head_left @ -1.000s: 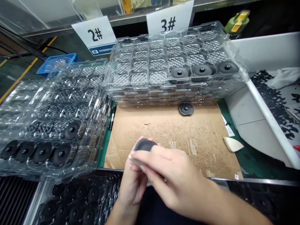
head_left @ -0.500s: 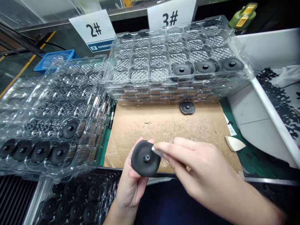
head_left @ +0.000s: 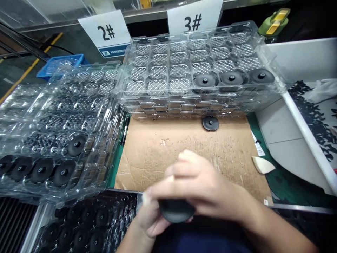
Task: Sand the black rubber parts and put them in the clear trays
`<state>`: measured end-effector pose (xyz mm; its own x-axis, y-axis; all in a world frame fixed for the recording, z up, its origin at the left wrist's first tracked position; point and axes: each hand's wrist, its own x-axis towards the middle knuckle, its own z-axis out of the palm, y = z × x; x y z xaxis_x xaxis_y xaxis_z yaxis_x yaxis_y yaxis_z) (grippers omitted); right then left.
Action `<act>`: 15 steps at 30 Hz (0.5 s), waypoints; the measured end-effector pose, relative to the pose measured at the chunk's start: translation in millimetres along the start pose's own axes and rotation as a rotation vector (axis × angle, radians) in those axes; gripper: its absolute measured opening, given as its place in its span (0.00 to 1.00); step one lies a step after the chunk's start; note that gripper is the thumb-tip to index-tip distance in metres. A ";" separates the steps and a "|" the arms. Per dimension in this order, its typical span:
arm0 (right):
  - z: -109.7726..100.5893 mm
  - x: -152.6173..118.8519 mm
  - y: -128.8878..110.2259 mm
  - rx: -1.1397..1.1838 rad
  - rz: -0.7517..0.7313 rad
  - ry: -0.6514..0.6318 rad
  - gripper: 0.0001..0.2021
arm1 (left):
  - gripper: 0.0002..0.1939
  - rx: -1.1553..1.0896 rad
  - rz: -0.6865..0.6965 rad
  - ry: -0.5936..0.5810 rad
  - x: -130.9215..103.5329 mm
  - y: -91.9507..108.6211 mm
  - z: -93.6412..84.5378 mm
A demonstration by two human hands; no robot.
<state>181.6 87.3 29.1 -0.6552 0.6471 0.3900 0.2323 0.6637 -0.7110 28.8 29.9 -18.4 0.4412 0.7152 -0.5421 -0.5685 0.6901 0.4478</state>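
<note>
A black rounded disc-like part is held low in front of me, its stemmed face out of sight. My left hand grips it from below and the left, the fingers partly hidden. Across the top of the part lies my right hand, curled and smeared by motion. At its fingertips a small pale wedge shows as a blurred light spot near the left thumb. Another black part with a central stem rests on the cardboard sheet, beyond both hands.
A stack of clear trays stands behind the cardboard, with three black parts in its front row. More clear trays with black parts stand left. On the right are a loose pale wedge and a white bin holding small black pieces.
My right hand has swept left and down over the black part, covering most of it. The part has dropped lower and tilted, so its stem no longer shows.
</note>
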 end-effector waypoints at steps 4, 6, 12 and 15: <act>-0.8 -21.8 26.5 -0.077 0.473 0.188 0.15 | 0.27 -0.156 -0.104 -0.256 -0.1 6.6 0.1; 8.3 -39.9 37.7 -0.097 0.581 0.185 0.15 | 0.27 -0.210 -0.125 -0.295 0.4 11.6 -0.7; 48.1 -79.2 52.6 -0.254 0.524 -0.014 0.14 | 0.24 -0.191 -0.142 -0.205 4.3 14.2 -1.7; 33.9 -68.4 38.7 -0.238 0.553 0.071 0.14 | 0.27 -0.157 -0.114 -0.205 4.5 13.4 0.0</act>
<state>211.0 56.1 -45.0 -0.3431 0.9383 0.0438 0.6849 0.2818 -0.6719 23.2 42.3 -14.9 0.6309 0.6520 -0.4205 -0.6005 0.7536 0.2676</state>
